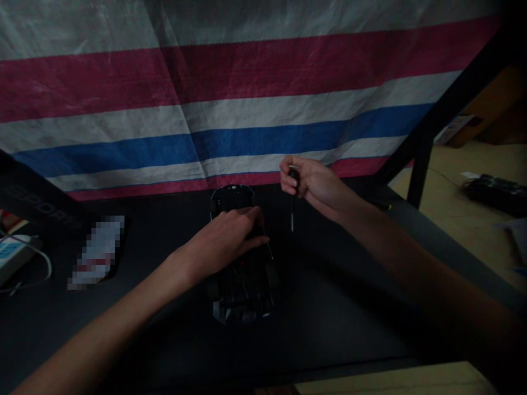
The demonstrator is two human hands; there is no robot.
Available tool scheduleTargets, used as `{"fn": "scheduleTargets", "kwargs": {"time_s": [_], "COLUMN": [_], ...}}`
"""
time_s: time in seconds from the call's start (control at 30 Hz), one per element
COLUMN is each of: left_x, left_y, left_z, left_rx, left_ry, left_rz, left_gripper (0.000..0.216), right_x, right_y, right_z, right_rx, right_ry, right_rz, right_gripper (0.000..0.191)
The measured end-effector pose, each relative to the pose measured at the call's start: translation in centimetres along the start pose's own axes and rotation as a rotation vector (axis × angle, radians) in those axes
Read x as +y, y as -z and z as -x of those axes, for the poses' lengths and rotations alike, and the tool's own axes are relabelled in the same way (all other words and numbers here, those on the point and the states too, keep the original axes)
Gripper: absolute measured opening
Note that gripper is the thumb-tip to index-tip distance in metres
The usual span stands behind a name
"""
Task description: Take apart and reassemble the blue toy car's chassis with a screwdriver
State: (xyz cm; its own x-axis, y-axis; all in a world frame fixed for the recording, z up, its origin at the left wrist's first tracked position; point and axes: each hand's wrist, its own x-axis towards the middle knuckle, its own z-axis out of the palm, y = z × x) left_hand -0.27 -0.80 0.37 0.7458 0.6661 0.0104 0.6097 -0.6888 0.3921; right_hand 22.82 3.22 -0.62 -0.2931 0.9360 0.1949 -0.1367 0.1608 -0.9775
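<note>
A dark toy car chassis (242, 280) lies on the black table (337, 307), nose toward me. My left hand (230, 238) rests on its middle with the fingers pinched together on a thin dark pin or wire that sticks out to the right. My right hand (310, 184) is raised behind and to the right of the car, closed around the handle of a small screwdriver (292, 211) whose metal shaft points straight down, clear of the car.
A striped red, white and blue tarp (247, 99) hangs behind the table. A pixelated card (97, 252) lies at the left, beside a white device with cables (16, 255). A black frame leg (420, 164) stands at the right, with floor clutter beyond.
</note>
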Motion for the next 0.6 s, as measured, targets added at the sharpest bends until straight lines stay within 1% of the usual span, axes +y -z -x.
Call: {"fn": "scheduleTargets", "kwargs": {"time_s": [0.1,0.2,0.3,0.47,0.6], "left_x": [0.2,0.5,0.5,0.4,0.1], "left_y": [0.1,0.3,0.4,0.2,0.2], "left_z": [0.0,-0.1,-0.3,-0.8,-1.1], "left_rx": [-0.015,-0.018,-0.045,-0.046,-0.081], "left_ry": [0.010,0.029,0.051,0.060,0.086], "left_rz": [-0.012,-0.017,-0.032,-0.043,-0.035], "left_gripper": [0.020,0.019,0.021,0.021,0.020], "right_x": [1.9,3.7,5.0,6.6,7.3], "right_y": [1.7,2.9,3.6,3.4,3.2], "right_z": [2.0,4.3,5.6,5.7,5.3], "right_rx": [0.063,0.094,0.124,0.127,0.142], "right_ry": [-0.137,-0.199,-0.242,-0.316,-0.331], "right_rz": [-0.077,-0.100,-0.123,-0.150,-0.155], "right_gripper": [0.042,0.044,0.045,0.046,0.048]}}
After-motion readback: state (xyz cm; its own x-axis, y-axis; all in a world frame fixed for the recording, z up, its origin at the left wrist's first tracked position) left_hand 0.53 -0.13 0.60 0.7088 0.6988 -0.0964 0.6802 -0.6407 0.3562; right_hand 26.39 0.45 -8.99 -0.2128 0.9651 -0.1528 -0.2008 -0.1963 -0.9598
